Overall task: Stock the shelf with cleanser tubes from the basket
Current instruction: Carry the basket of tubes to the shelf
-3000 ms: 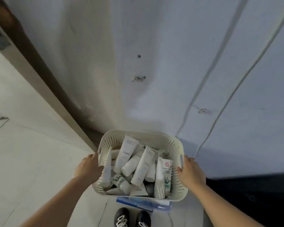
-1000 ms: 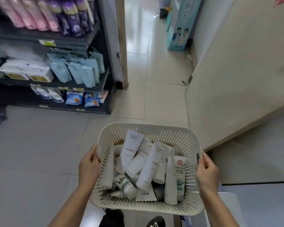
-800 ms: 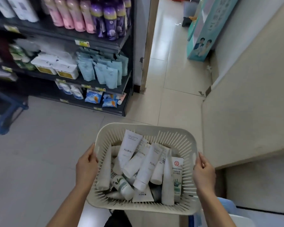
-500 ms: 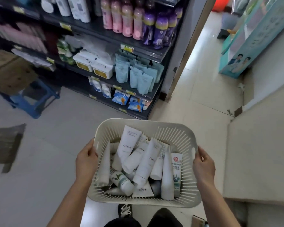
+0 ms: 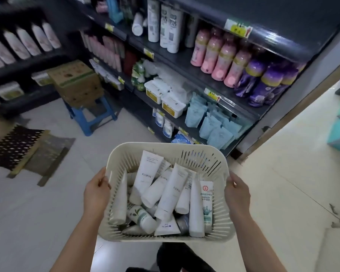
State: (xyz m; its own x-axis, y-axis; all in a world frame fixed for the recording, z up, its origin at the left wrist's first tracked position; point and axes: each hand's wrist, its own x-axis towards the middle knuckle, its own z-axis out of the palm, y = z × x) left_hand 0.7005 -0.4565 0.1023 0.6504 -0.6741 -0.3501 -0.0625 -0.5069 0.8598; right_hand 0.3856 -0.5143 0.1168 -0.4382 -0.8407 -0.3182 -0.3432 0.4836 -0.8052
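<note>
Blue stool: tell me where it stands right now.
Head view, upper left: the blue stool stands on the floor under a cardboard box, just left of the stocked shelf unit and beyond the basket.

I see a cardboard box [image 5: 76, 81] on a blue stool [image 5: 82, 124], a dark perforated mat [image 5: 14, 146] on the floor [image 5: 37, 213] nearby. Pink bottles [image 5: 218, 54] stand beside purple bottles [image 5: 263, 83]

Both bare forearms reach forward from the bottom edge, spread apart, wrists nearly straight. The left grip [image 5: 96, 193] clasps the left rim of the basket [image 5: 165, 146] and the right grip [image 5: 237, 195] clasps the right rim. Each thumb lies along the edge, the other fingers hidden beneath.
</note>
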